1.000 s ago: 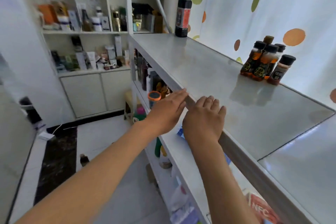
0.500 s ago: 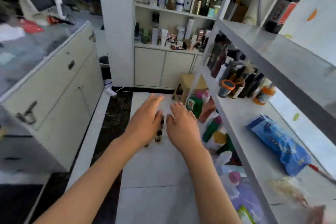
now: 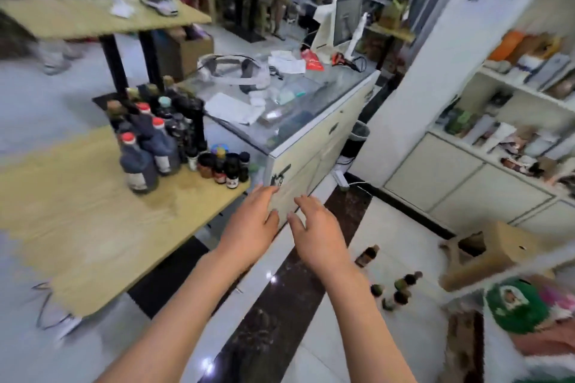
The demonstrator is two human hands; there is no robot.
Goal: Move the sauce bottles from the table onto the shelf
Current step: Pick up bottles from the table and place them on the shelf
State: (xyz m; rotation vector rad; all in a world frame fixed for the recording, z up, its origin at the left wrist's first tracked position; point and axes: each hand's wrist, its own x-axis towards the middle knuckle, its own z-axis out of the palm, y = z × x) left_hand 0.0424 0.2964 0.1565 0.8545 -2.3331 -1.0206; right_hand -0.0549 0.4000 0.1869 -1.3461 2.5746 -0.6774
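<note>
Whereas a second ago both hands rested on the front edge of the steel top shelf, with four small bottles already standing on it, the view has since swung away to the wooden table (image 3: 93,221), which suggests one batch is delivered and the next pickup is beginning. Item, left hand (image 3: 252,227): empty, fingers straight and slightly spread, held in the air just off the table's near right corner. Item, right hand (image 3: 317,233): empty, fingers loosely parted, beside the left and farther from the table. Item, small sauce bottles (image 3: 225,165): a row of dark, black-capped bottles standing at the table's right edge, beyond the left fingertips (image 3: 267,191) and not touched; nearest stock to reach. Item, large sauce bottles (image 3: 146,146): dark, red-capped, upright, farther in on the table behind and left of the small row. Item, further dark bottles crowded toward the table's far edge; count uncertain through blur. Item, loose bottles (image 3: 395,289) on the floor tiles, right of the table and below the right forearm. Item, glass-topped counter (image 3: 289,121) abutting the table's right side, strewn with papers. Judgement: much stock remains on the table; task is far from complete.
</note>
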